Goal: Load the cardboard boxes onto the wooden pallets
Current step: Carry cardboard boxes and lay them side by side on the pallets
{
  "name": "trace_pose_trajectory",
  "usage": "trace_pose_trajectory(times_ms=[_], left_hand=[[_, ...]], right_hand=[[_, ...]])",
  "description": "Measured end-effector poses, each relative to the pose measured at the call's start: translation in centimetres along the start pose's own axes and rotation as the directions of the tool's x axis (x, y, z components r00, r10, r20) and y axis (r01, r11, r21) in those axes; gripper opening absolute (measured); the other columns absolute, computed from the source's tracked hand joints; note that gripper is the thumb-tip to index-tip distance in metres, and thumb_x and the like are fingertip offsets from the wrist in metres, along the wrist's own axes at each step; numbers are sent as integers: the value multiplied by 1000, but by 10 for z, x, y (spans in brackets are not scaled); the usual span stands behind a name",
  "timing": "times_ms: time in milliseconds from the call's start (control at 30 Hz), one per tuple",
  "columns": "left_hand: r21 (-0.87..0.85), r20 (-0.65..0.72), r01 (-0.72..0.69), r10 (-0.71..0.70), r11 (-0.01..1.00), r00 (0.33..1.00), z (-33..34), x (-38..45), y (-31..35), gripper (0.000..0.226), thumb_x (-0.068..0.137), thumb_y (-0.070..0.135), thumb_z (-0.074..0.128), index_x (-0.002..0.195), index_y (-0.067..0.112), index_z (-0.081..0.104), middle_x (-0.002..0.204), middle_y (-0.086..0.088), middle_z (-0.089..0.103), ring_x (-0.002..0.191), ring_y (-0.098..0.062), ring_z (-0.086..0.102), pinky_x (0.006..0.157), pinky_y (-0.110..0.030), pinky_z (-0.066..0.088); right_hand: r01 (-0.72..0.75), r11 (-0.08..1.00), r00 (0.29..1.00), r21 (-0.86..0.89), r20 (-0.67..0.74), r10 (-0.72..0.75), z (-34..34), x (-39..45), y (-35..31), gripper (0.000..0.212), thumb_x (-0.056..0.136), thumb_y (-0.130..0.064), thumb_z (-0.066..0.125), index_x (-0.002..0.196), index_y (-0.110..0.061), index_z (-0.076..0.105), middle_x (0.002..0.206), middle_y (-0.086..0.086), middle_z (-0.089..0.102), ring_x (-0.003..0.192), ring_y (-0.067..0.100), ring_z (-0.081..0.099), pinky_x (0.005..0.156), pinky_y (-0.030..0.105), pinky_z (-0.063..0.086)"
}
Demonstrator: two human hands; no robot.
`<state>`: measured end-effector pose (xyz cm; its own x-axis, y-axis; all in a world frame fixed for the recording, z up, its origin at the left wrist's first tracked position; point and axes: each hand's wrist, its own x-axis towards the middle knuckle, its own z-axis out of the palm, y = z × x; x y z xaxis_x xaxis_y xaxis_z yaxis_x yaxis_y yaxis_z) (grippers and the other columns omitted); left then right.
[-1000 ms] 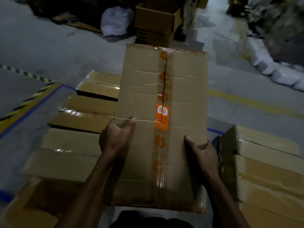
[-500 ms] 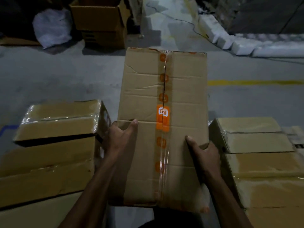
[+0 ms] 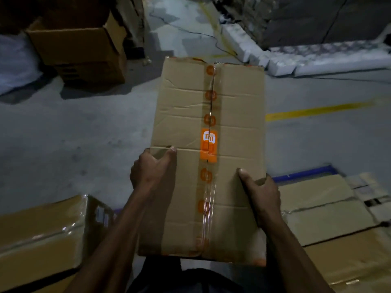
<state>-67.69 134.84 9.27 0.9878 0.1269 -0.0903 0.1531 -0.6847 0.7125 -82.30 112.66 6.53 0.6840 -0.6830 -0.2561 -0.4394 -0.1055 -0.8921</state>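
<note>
1. The cardboard box (image 3: 209, 157) hides the fingers of the left hand (image 3: 151, 171) and the right hand (image 3: 261, 192); only thumbs and backs show on top.
2. The box underside is not visible.
3. Both forearms are cut off by the bottom edge.
4. The wrapped boxes at lower left (image 3: 40, 240) and lower right (image 3: 338, 229) are cropped (and blurred); whatever supports them is hidden.
5. The sticker (image 3: 101, 214) print is unreadable.
</note>
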Motion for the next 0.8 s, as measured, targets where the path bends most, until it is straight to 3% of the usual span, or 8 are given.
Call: trace_pose_trajectory(times_ms=[133,267,367,433,600,700,800], left_hand=[[4,83,-47,46,999,995,52,85,37,101,56,91,42,118,15,64,115,-14,68,105,-37,63,88,-47,53],[-9,205,-144,143,990,968,105,176,87,99,59,89,43,119,13,62,117,-15,67,107,-37,62,89,-47,52],[-5,303,-234,224,972,926,142,236,138,88,72,81,54,124,10,58,124,-18,63,113,-39,59,92,-45,50],[-23,353,-290,279,957,893,167,266,175,80,77,75,57,122,8,58,123,-19,63,112,-39,59,91,-44,50],[-15,485,-437,389,899,783,241,308,262,84,71,82,53,114,10,61,115,-18,66,106,-40,61,88,-46,52],[-39,551,-488,426,872,717,295,320,308,91,62,87,43,111,13,60,113,-17,67,104,-39,62,88,-48,52],[-42,581,-540,460,840,671,358,326,352,85,66,84,45,111,14,60,112,-15,67,103,-38,62,89,-48,52]], right_hand=[[-24,1000,995,-3,-100,24,17,77,-19,62,80,-61,69,125,-19,57,110,-5,60,111,24,58,88,35,46],[-68,998,973,0,-222,66,32,157,-44,46,81,-57,70,110,-24,57,97,-9,60,97,19,57,80,28,39],[-117,992,941,53,-313,128,38,207,-64,64,74,-66,68,117,-19,60,106,-3,64,98,19,59,80,32,44],[-151,985,901,88,-397,173,34,236,-78,68,72,-69,67,116,-18,62,105,-1,66,97,21,60,79,32,45],[-235,956,787,176,-544,293,5,295,-91,41,81,-57,71,102,-24,59,85,-12,59,81,14,55,69,27,41],[-242,941,727,235,-598,337,-14,337,-83,42,80,-58,73,103,-26,57,92,-5,61,87,19,57,76,29,44],[-215,935,679,283,-645,352,-41,385,-66,42,80,-55,73,108,-27,60,94,-7,65,85,13,62,68,21,49]])
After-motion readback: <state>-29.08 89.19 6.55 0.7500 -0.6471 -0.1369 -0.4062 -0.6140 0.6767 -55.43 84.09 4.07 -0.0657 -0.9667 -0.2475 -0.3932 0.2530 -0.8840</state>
